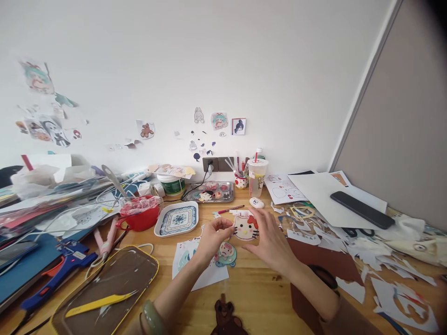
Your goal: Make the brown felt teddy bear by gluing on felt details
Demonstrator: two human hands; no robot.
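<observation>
Between both hands, above the wooden table, is a flat white cat-face cutout (245, 227) with a red bow, black whiskers and a yellow nose. My left hand (217, 236) pinches its left edge between thumb and fingers. Its right side and top are held by my right hand (268, 237), the thumb low and the fingers at the bow. Just below lie a round pink-and-teal character cutout (225, 254) and a white paper sheet (209, 278) with teal drawing. A dark brown bear-shaped piece (228, 318) is at the front edge, partly out of view.
To the left are a patterned square dish (178, 219), a red cup (141, 216), a blue glue gun (56, 270) and yellow tweezers (101, 303) on a brown tray (122, 267). On the right sit paper scraps (352, 288), a black phone (361, 209) and a drink cup (257, 179).
</observation>
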